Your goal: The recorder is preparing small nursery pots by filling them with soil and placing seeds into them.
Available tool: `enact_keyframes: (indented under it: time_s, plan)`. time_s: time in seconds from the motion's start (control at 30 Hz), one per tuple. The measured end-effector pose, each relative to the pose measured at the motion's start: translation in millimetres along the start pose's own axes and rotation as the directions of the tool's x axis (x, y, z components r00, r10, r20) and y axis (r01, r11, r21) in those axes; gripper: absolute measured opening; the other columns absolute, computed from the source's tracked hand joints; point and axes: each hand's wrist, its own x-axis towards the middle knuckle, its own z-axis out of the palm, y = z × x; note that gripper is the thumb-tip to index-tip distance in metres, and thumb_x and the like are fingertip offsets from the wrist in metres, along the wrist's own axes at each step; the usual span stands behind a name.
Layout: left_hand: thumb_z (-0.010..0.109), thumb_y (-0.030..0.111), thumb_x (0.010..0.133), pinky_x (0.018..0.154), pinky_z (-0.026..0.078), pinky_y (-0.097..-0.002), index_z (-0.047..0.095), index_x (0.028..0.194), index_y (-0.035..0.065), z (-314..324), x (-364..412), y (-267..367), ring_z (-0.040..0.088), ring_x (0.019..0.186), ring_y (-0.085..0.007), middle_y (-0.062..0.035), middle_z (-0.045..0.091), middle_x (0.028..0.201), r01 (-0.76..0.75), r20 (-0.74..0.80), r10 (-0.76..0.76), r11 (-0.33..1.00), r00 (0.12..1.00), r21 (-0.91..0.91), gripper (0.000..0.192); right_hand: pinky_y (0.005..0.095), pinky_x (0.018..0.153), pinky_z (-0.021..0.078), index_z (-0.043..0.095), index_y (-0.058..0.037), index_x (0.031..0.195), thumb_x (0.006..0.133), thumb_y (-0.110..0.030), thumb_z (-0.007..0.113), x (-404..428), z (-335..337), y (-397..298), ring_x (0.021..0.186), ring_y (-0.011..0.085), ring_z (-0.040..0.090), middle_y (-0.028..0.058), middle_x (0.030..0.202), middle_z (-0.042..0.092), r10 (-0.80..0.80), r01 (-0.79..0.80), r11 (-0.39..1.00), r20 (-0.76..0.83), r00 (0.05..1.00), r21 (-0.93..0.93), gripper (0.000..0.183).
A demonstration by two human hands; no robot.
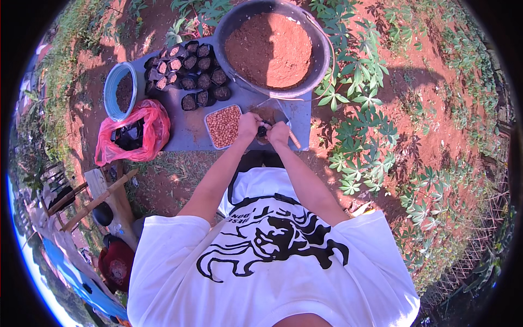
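Near the table's front edge, a small black plastic planting bag (262,131) is pinched between the fingers of my left hand (248,126) and my right hand (278,133). The fingers cover much of it, so its contents are hidden. Under and behind the hands lies a clear container (269,107) with some soil in it. A wooden tool handle (294,139) sticks out beside my right hand; its head is hidden. Left of my left hand stands a clear square tub (223,126) full of round tan seeds or nuts.
Several black planting bags filled with soil (204,81) stand on the grey table (188,137). Behind is a large black bucket of reddish soil (267,51). At left are a blue pail (107,92) and a pink plastic bag (157,126) holding black plastic. Leafy plants (359,131) border the right.
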Motion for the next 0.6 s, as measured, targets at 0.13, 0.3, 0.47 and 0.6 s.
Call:
enact_keyframes:
  time_s: [0.13,0.3,0.47,0.6]
  plan:
    - [0.08,0.014,0.07,0.08,0.056,-0.0373,0.076,0.087,0.0069,-2.2,-3.2,-0.8,0.07,0.079,-0.03,-0.0159,0.071,0.083,-0.005,-0.037,0.004,1.0,0.999,-0.009,0.019,0.035,0.058,0.0572,0.069,0.0053,0.066,0.084,-0.028,0.075,0.8,-15.3,-5.4,0.059,0.0229,0.07,0.0152,0.057,0.066,-0.11,0.11,0.994,0.006,0.994,0.015,0.039]
    - [0.081,0.02,0.07,0.081,0.055,-0.0387,0.076,0.089,0.0063,-2.0,-20.8,0.9,0.07,0.081,-0.0312,-0.0168,0.072,0.086,-0.065,-0.095,0.077,0.991,0.993,0.118,0.024,0.0271,0.054,0.0581,0.069,0.0079,0.089,0.081,-0.026,0.079,-15.9,-33.7,-3.4,0.063,0.0158,0.071,0.0128,0.078,0.072,0.019,-0.11,0.888,0.203,0.979,0.446,0.036]
    - [0.074,0.012,0.072,0.083,0.055,-0.0379,0.075,0.095,0.0032,-0.4,-31.2,-2.7,0.071,0.085,-0.0307,-0.0183,0.072,0.09,-0.023,-0.188,0.032,0.999,0.982,0.047,0.025,0.0261,0.051,0.0576,0.058,0.0059,0.11,0.076,-0.02,0.082,-42.8,-52.0,-22.2,0.063,0.0161,0.07,0.0147,0.081,0.071,0.007,-0.102,0.902,0.22,0.975,0.419,0.048]
    - [0.071,0.009,0.072,0.084,0.055,-0.0374,0.075,0.098,0.004,-3.1,-34.3,-3.0,0.071,0.086,-0.0292,-0.0182,0.072,0.091,-0.002,-0.126,-0.001,1.0,0.992,-0.024,0.026,0.0315,0.06,0.0581,0.055,0.0016,0.111,0.074,-0.013,0.079,-34.1,-34.8,-7.1,0.065,0.0203,0.071,0.0148,0.078,0.071,-0.18,0.149,0.945,0.084,0.98,0.29,0.046]
